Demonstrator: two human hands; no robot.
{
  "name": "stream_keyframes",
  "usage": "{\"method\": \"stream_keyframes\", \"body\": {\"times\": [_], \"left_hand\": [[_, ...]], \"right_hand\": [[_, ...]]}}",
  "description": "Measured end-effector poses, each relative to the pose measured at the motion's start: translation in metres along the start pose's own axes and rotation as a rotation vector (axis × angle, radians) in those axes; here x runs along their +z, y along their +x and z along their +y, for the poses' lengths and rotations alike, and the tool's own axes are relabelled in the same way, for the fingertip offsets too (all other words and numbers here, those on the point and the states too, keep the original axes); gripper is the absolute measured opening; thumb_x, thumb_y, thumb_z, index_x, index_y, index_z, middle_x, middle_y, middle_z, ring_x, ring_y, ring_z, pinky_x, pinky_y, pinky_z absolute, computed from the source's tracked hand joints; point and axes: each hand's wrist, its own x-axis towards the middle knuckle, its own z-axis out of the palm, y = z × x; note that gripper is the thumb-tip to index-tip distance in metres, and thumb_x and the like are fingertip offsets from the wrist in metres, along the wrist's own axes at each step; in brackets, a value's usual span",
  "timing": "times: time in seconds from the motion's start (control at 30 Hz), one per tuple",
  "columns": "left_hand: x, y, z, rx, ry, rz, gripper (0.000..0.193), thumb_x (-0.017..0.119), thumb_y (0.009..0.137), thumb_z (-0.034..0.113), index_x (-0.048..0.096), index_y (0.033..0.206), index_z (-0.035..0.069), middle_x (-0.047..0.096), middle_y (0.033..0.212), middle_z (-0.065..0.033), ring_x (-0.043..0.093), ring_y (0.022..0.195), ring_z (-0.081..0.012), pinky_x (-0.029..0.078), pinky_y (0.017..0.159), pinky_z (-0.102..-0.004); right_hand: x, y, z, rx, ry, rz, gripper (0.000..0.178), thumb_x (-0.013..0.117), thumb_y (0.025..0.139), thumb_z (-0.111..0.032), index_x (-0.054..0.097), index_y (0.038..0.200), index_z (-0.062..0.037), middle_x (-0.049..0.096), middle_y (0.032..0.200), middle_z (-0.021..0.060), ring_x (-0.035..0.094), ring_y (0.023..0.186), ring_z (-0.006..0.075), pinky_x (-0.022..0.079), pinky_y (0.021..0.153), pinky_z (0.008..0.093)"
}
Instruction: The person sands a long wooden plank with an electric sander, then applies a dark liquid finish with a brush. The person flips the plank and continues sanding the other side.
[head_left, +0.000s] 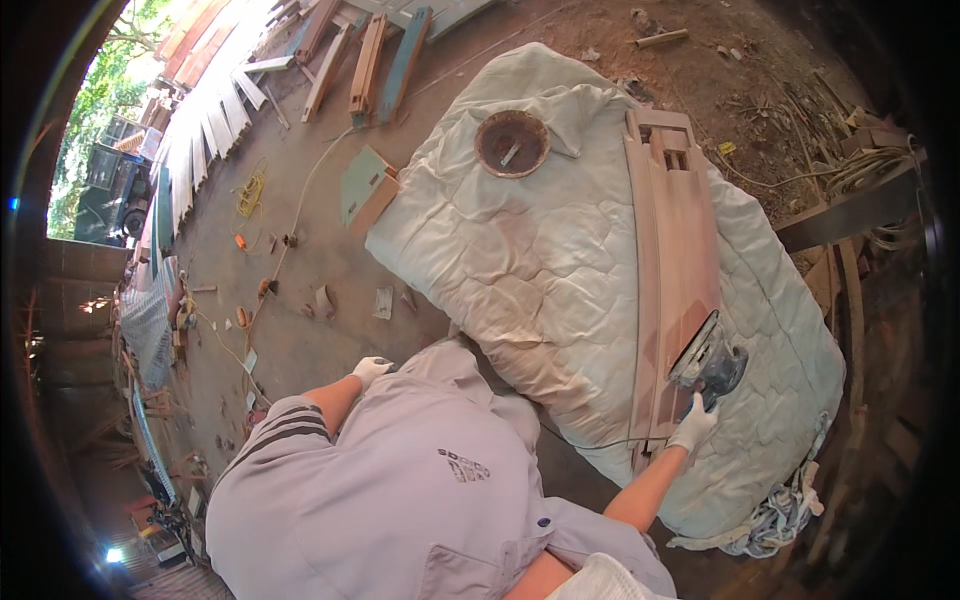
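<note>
My right hand, in a white glove, grips the handle of a dark power sander. The sander is tilted, its round pad edge over the near part of a reddish wooden piece. Rectangular slots are cut near that piece's far end. It lies lengthwise on a pale, stained quilt. My left hand, also gloved, rests low beside my clothed leg, away from the wood. Its fingers are mostly hidden, with a small dark patch at their tips.
A rusty round bowl sits on the quilt's far end with a small object inside. Wooden lengths lie at the far left, near a pale green board. Cords and scraps litter the floor. A bundle of cloth strips lies at the quilt's near right corner.
</note>
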Motion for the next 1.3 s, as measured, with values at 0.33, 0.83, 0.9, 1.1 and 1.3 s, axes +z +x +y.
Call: {"method": "stream_keyframes", "body": {"times": [0.33, 0.83, 0.9, 1.1, 1.3], "left_hand": [[-0.084, 0.058, -0.108, 0.089, 0.313, -0.1, 0.046, 0.073, 0.1, 0.043, 0.082, 0.125, 0.006, 0.083, 0.122, -0.0164, 0.078, 0.116, -0.0301, 0.059, 0.097, -0.0426], [-0.316, 0.143, -0.042, -0.326, -0.739, 0.061, 0.019, 0.076, 0.104, 0.025, 0.074, 0.117, 0.011, 0.074, 0.086, -0.0103, 0.073, 0.071, -0.0276, 0.058, 0.061, -0.0399], [-0.27, 0.235, 0.005, -0.187, -0.776, -0.153, 0.021, 0.074, 0.105, 0.027, 0.074, 0.115, 0.009, 0.075, 0.088, -0.0097, 0.075, 0.077, -0.0271, 0.059, 0.067, -0.0389], [-0.223, 0.007, -0.159, -0.342, -0.771, 0.18, 0.027, 0.072, 0.106, 0.031, 0.076, 0.116, 0.007, 0.077, 0.097, -0.0098, 0.076, 0.09, -0.0267, 0.061, 0.081, -0.0412], [-0.163, 0.002, -0.187, -0.253, -0.477, 0.144, 0.036, 0.074, 0.103, 0.032, 0.082, 0.123, 0.003, 0.084, 0.112, -0.0088, 0.075, 0.1, -0.0206, 0.058, 0.091, -0.0386]], "right_hand": [[0.048, -0.025, -0.013, -0.097, -0.771, 0.221, 0.058, 0.073, 0.099, -0.035, 0.067, 0.144, 0.0, 0.069, 0.143, 0.0295, 0.066, 0.132, 0.0466, 0.053, 0.111, 0.0521], [0.681, -0.195, -0.288, 0.714, 0.599, -0.636, 0.052, 0.07, 0.104, -0.051, 0.069, 0.129, -0.0052, 0.072, 0.117, 0.0143, 0.071, 0.093, 0.0327, 0.061, 0.09, 0.0494], [0.641, -0.009, -0.256, 0.041, 0.553, -0.185, 0.038, 0.066, 0.102, -0.033, 0.068, 0.123, -0.0012, 0.07, 0.112, 0.0123, 0.067, 0.094, 0.0284, 0.058, 0.091, 0.0467], [0.671, -0.202, -0.333, 0.418, 0.588, -0.112, 0.028, 0.063, 0.094, -0.013, 0.069, 0.103, 0.0126, 0.073, 0.098, 0.0153, 0.072, 0.08, 0.0229, 0.06, 0.07, 0.043], [0.705, -0.085, -0.393, 0.103, 0.388, 0.057, 0.03, 0.066, 0.094, -0.013, 0.072, 0.108, 0.0132, 0.075, 0.1, 0.017, 0.073, 0.074, 0.0274, 0.061, 0.061, 0.0453]]}}
